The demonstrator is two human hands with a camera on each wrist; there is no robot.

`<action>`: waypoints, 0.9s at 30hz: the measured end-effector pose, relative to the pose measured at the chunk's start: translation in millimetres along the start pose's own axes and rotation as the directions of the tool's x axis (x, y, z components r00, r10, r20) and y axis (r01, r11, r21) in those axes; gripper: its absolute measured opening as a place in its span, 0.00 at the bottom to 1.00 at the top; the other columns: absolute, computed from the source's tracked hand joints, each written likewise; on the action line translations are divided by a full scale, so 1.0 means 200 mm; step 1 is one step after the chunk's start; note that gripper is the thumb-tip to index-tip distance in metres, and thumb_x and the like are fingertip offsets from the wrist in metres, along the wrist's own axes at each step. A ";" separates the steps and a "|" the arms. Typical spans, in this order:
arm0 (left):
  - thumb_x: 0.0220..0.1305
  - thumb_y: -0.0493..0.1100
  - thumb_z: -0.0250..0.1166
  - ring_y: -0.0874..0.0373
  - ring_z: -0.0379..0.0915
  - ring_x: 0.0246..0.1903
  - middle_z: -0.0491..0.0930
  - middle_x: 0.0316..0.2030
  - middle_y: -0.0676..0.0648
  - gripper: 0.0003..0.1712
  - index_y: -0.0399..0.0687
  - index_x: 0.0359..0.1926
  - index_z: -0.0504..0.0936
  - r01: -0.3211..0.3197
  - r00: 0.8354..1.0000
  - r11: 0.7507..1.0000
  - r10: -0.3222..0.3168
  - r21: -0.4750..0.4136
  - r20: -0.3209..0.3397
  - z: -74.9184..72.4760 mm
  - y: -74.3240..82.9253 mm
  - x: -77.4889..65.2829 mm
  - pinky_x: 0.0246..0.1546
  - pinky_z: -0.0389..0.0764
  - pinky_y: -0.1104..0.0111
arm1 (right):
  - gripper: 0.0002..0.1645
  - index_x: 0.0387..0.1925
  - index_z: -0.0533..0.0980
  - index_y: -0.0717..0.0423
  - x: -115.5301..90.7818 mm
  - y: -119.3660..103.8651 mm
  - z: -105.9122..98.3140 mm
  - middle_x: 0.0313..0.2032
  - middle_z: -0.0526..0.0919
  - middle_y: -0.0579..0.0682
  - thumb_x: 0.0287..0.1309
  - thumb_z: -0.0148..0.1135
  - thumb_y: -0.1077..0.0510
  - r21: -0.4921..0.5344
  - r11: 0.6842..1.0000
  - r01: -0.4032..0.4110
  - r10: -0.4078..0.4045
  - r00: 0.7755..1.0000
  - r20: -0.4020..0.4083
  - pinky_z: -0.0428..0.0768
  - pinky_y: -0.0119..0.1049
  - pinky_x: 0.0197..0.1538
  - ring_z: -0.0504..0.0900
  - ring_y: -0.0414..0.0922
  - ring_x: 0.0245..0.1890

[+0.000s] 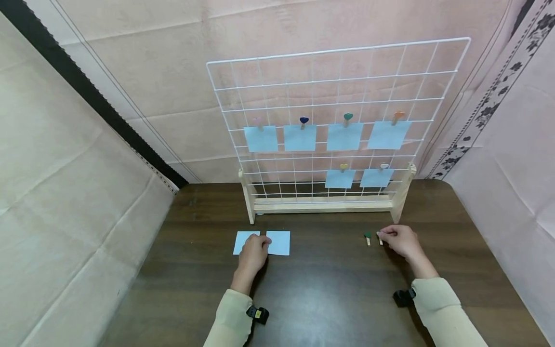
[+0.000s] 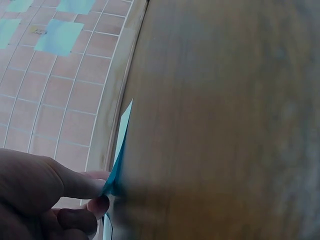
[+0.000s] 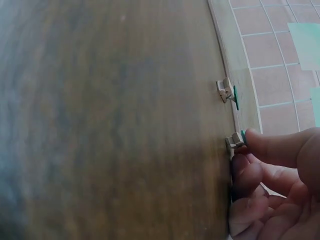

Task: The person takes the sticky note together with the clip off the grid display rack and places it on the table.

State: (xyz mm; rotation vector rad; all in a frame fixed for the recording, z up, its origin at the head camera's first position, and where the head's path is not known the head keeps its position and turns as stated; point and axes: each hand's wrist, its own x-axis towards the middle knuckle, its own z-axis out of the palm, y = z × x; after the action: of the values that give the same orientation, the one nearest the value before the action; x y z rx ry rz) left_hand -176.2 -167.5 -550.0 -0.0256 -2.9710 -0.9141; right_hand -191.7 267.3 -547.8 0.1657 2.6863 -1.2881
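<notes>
- White wire rack [image 1: 330, 208] on wooden feet, standing at back of brown table [image 1: 321, 284]; landmark for the rest.
- Left hand [image 1: 253, 253]: in front of rack's left foot, thumb and fingertips closed together, pinching near edge of right-hand blue card [image 1: 279, 243]. Card looks slightly bent in left wrist view.
- Left-hand blue card [image 1: 244, 241]: also in front of rack's left foot, partly under left hand.
- Right hand [image 1: 401, 240]: in front of rack's right foot, thumb and finger pinched on small clip [image 3: 234, 141], other fingers curled. Green edge shows on that clip; whether it is off the table, can't tell.
- Spare green-topped clip [image 1: 368, 238]: in front of rack, toward its right foot, just beside the held clip, loose on table.
- Upper row of blue cards [image 1: 300, 139]: four across rack's middle, heart clips pale pink, dark blue, green, orange.
- Lower row of blue cards [image 1: 339, 179]: two on rack's lower right, heart clips yellow and white.
- Pale cloth [image 1: 143, 62]: behind rack and to both sides.
</notes>
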 end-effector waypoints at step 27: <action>0.70 0.32 0.62 0.43 0.82 0.45 0.84 0.43 0.41 0.12 0.41 0.45 0.91 -0.001 1.000 0.998 0.000 -0.066 -0.015 -0.01 -0.01 -0.02 0.37 0.84 0.50 | 0.25 0.57 0.79 0.71 -0.02 -0.01 0.01 0.44 0.85 0.62 0.77 0.61 0.51 -0.044 0.998 0.044 -0.044 0.999 -0.002 0.77 0.41 0.38 0.82 0.52 0.40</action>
State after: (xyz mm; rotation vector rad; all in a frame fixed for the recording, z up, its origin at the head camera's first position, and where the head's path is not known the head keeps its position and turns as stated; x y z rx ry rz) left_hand -171.8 -170.9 -549.3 -0.0216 -2.9257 -1.0081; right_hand -188.8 264.6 -546.0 0.1034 2.7327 -1.2409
